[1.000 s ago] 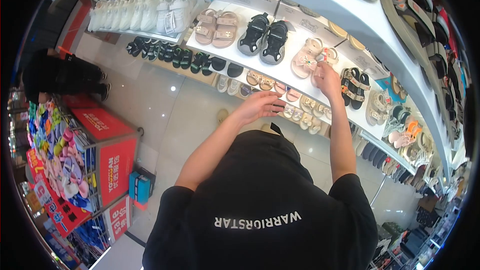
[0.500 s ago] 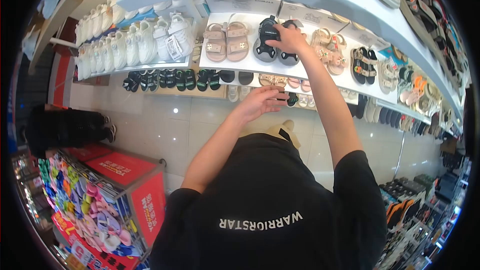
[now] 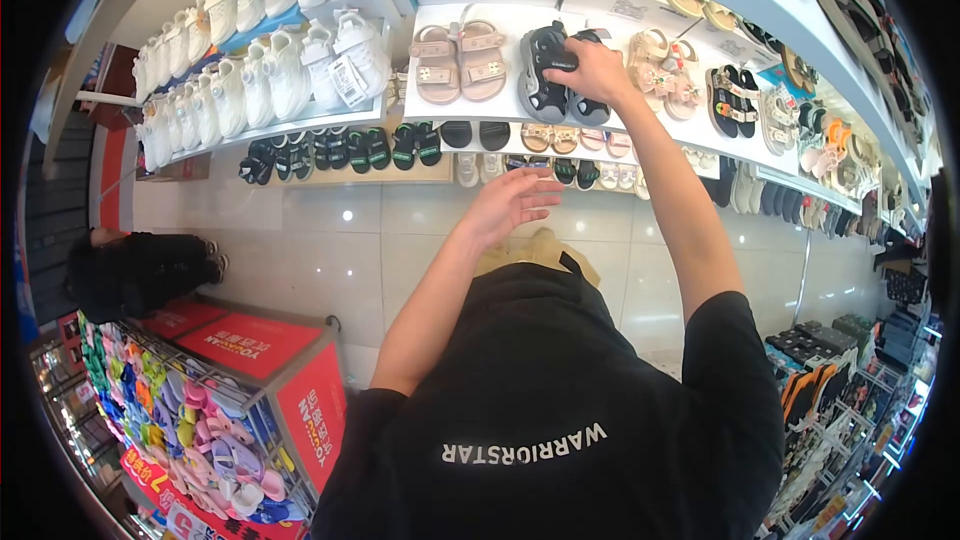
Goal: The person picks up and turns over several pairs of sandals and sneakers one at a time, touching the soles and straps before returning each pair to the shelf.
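Observation:
A pair of black and grey sandals (image 3: pixel 543 90) stands on the white shelf (image 3: pixel 640 132). My right hand (image 3: pixel 592 72) reaches onto the pair, fingers bent over the straps between the two shoes; its exact grip is partly hidden. Beige sandals (image 3: pixel 459 65) sit to the left of this pair, and sandals with flower trim (image 3: pixel 662 75) to the right. My left hand (image 3: pixel 515 205) hovers below the shelf edge, fingers apart and holding nothing, near small sandals on the lower shelf.
White sneakers (image 3: pixel 240 90) line the shelf at the left. A person in dark clothes (image 3: pixel 150 270) is at the far left. Below them stands a red bin (image 3: pixel 245 345) beside colourful clogs (image 3: pixel 200 440). More racks of goods (image 3: pixel 830 410) are at the lower right.
The view has shifted slightly. The left shoe of the black and grey pair now leans at an angle under my right hand. My left hand remains raised below the shelf, its fingers apart.

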Demonstrator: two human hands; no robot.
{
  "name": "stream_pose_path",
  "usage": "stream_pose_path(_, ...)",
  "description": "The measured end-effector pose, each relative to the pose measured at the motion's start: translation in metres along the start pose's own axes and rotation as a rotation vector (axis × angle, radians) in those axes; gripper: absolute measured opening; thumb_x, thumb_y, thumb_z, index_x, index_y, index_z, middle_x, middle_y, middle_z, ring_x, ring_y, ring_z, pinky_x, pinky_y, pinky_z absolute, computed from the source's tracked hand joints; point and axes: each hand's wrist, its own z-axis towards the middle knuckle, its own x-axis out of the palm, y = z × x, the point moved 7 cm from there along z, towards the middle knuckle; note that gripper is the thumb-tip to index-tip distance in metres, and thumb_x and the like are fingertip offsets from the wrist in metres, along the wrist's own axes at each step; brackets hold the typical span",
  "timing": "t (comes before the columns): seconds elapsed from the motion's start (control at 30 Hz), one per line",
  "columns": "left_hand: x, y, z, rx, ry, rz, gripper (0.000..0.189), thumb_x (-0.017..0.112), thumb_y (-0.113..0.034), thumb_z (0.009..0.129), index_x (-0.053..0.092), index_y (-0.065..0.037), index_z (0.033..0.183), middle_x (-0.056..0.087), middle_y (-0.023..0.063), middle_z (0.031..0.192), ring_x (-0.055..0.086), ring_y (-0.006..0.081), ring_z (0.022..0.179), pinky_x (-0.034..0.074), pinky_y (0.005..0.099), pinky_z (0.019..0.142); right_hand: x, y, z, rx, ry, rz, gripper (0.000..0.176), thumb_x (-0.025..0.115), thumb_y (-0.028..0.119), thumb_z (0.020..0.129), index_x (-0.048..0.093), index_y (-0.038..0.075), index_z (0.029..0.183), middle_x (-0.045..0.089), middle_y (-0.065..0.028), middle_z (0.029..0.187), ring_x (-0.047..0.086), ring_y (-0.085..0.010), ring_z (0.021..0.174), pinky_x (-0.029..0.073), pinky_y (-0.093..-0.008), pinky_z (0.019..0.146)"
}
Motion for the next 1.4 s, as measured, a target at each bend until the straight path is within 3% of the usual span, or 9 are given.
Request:
stream_pose_path(0.13,-0.015,0.000,-0.004,0.061,-0.015,-0.049,0.055,0.042,-0.044,0.103,0.047,-0.002,0.137,0.056,0.0199,0.135,0.056,0.0302,0.122,0.045,0.0455,0.101,-0.044,0.046,-0.063,-0.194,-0.153,0.163,0.052,0.076,0.046,0.074,0.064,0.002,0.100,0.065,-0.0156,0.089,0.063,-0.0349,0.086,0.050,-0.0440,0.078)
stream_pose_path(0.3,0.019,-0.028,-0.023,0.373,0.180,-0.171,0.092,0.033,-0.074,0.093,0.030,0.000,0.149,0.044,0.0175,0.147,0.046,0.0325,0.134,0.034,0.0514,0.113,-0.079,0.095,-0.163,-0.384,-0.195,0.303,0.044,0.081,0.038,0.064,0.060,0.009,0.089,0.057,-0.0087,0.086,0.055,-0.0296,0.089,0.038,-0.0423,0.085)
stream_pose_path(0.43,0.034,-0.022,-0.035,0.420,0.440,-0.340,0.087,0.030,-0.069,0.096,0.035,0.002,0.146,0.046,0.0183,0.145,0.048,0.0322,0.131,0.037,0.0456,0.111,-0.078,0.119,-0.236,-0.405,-0.235,0.313,0.045,0.084,0.038,0.057,0.060,0.012,0.085,0.055,-0.0074,0.085,0.055,-0.0303,0.094,0.036,-0.0498,0.090)
stream_pose_path(0.47,0.032,-0.014,-0.042,0.412,0.196,-0.043,0.090,0.034,-0.070,0.095,0.031,0.002,0.149,0.045,0.0183,0.147,0.047,0.0313,0.132,0.038,0.0447,0.111,-0.084,0.118,-0.252,-0.374,-0.301,0.313,0.045,0.085,0.037,0.056,0.060,0.012,0.085,0.055,-0.0077,0.085,0.056,-0.0310,0.094,0.036,-0.0513,0.091)
stream_pose_path(0.67,0.086,0.025,-0.055,0.330,0.367,-0.004,0.107,0.056,-0.071,0.083,0.021,0.004,0.152,0.045,0.0215,0.145,0.048,0.0290,0.132,0.039,0.0431,0.110,-0.116,0.108,-0.322,-0.275,-0.362,0.319,0.045,0.085,0.036,0.052,0.060,0.015,0.082,0.055,-0.0056,0.082,0.056,-0.0286,0.087,0.035,-0.0555,0.091)
stream_pose_path(0.83,0.192,0.017,-0.080,0.301,0.392,0.135,0.144,0.074,-0.076,0.058,0.006,0.009,0.152,0.015,0.0274,0.158,0.023,0.0352,0.146,0.025,0.0463,0.118,-0.129,0.102,-0.367,-0.267,-0.407,0.323,0.043,0.084,0.034,0.051,0.061,0.018,0.084,0.058,-0.0051,0.087,0.059,-0.0278,0.093,0.033,-0.0615,0.095)
stream_pose_path(1.2,0.216,0.011,-0.125,0.276,0.358,0.371,0.135,0.060,-0.085,0.069,0.013,0.011,0.151,0.028,0.0241,0.154,0.037,0.0306,0.139,0.032,0.0405,0.112,-0.110,0.106,-0.387,-0.295,-0.420,0.477,0.038,0.084,0.031,0.052,0.062,0.017,0.080,0.058,-0.0036,0.080,0.057,-0.0270,0.088,0.036,-0.0528,0.087)
stream_pose_path(1.27,0.160,0.017,-0.127,0.251,0.136,0.297,0.111,0.029,-0.082,0.085,0.015,0.004,0.154,0.037,0.0161,0.152,0.044,0.0258,0.134,0.037,0.0385,0.110,-0.104,0.097,-0.366,-0.245,-0.307,0.776,0.039,0.087,0.028,0.056,0.061,0.014,0.081,0.057,-0.0034,0.079,0.055,-0.0254,0.083,0.039,-0.0444,0.085)
stream_pose_path(1.4,0.145,0.011,-0.142,0.275,0.065,0.361,0.103,0.018,-0.077,0.090,0.009,0.003,0.155,0.029,0.0189,0.156,0.035,0.0281,0.141,0.030,0.0398,0.115,-0.027,0.090,-0.331,0.321,0.019,1.926,0.031,0.076,0.017,0.082,0.065,0.003,0.107,0.069,-0.0026,0.100,0.064,-0.0141,0.091,0.047,-0.0305,0.088)
